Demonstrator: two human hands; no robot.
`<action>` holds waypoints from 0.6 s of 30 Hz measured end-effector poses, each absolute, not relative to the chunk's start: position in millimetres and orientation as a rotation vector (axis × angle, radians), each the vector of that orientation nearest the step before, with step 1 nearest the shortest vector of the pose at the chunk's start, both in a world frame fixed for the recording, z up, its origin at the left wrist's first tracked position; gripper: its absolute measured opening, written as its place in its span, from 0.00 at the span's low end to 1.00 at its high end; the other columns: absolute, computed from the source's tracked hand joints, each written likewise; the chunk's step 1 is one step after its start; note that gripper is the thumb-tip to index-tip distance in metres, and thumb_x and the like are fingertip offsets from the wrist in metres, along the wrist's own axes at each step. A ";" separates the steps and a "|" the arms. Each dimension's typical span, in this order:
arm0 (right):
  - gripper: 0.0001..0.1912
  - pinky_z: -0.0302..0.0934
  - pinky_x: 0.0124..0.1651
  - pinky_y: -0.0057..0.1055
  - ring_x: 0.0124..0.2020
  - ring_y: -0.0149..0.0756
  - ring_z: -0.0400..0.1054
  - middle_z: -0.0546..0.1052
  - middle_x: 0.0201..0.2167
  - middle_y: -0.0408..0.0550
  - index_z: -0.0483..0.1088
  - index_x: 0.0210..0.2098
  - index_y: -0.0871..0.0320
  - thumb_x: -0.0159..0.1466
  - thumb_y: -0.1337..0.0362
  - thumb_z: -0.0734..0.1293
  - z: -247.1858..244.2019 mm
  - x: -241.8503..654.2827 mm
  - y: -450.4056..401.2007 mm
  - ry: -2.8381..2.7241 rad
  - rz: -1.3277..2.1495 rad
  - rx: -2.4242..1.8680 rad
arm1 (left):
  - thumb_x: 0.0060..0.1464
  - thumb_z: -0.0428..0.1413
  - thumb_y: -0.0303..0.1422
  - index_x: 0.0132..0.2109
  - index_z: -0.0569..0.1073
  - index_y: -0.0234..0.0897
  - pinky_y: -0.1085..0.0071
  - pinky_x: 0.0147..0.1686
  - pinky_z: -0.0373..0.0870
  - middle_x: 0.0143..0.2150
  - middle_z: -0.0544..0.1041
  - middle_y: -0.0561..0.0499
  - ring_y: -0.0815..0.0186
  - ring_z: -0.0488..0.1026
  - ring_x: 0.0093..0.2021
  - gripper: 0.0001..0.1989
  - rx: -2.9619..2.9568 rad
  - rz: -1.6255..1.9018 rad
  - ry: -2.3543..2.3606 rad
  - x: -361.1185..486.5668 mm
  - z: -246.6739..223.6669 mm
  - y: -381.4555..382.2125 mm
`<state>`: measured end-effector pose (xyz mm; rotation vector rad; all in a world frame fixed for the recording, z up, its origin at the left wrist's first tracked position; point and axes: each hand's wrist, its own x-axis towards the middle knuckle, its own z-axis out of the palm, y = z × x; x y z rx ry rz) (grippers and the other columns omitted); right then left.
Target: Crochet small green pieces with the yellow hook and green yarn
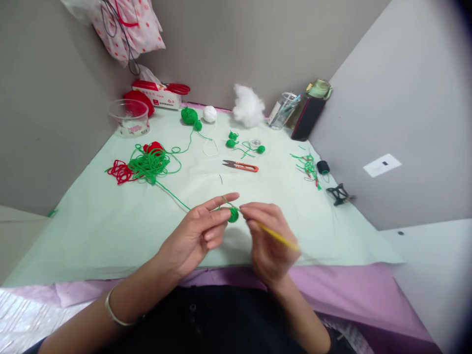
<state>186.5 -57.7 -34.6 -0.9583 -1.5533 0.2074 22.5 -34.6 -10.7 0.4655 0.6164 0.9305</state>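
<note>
Between thumb and fingers, my left hand (202, 226) pinches a small round green crochet piece (233, 215). Green yarn (173, 194) runs over its raised index finger and back to a loose green tangle (149, 164) on the left of the table. My right hand (271, 233) is closed around a yellow-handled crochet hook (278, 237), slightly blurred. The hook's tip meets the green piece, though the exact stitch is too small to make out. Beyond the hands lie orange-handled thread snips (241, 166).
Small green crocheted pieces (232, 142), green (189, 115) and white yarn balls (210, 114) and white stuffing (248, 105) sit farther back. A plastic tub (129, 118) and tissue box (157, 96) stand back left. Yarn scraps (308, 164), black thread (323, 167) and a bottle (311, 110) are right.
</note>
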 end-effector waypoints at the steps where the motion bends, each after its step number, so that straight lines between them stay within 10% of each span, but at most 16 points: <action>1: 0.12 0.75 0.39 0.37 0.38 0.38 0.78 0.83 0.39 0.48 0.81 0.48 0.50 0.73 0.70 0.67 -32.7 187.9 -56.1 -1.473 0.315 -0.958 | 0.56 0.70 0.27 0.51 0.85 0.32 0.87 0.16 0.56 0.23 0.58 0.63 0.82 0.49 0.19 0.15 0.455 0.945 0.610 21.5 -10.2 -33.3; 8: 0.08 0.71 0.37 0.33 0.33 0.33 0.73 0.82 0.37 0.47 0.81 0.42 0.52 0.73 0.62 0.68 -32.7 186.1 -50.6 -1.270 0.771 -0.896 | 0.56 0.70 0.28 0.53 0.85 0.45 0.81 0.19 0.68 0.40 0.76 0.54 0.82 0.63 0.19 0.18 0.705 1.044 0.656 27.1 -13.3 -39.0; 18: 0.11 0.74 0.36 0.32 0.30 0.32 0.75 0.84 0.36 0.47 0.77 0.41 0.54 0.76 0.60 0.64 -24.5 190.5 -52.3 -1.246 0.794 -0.925 | 0.56 0.69 0.30 0.52 0.85 0.42 0.77 0.21 0.72 0.39 0.74 0.54 0.78 0.62 0.22 0.16 0.839 1.081 0.774 23.7 -10.3 -40.3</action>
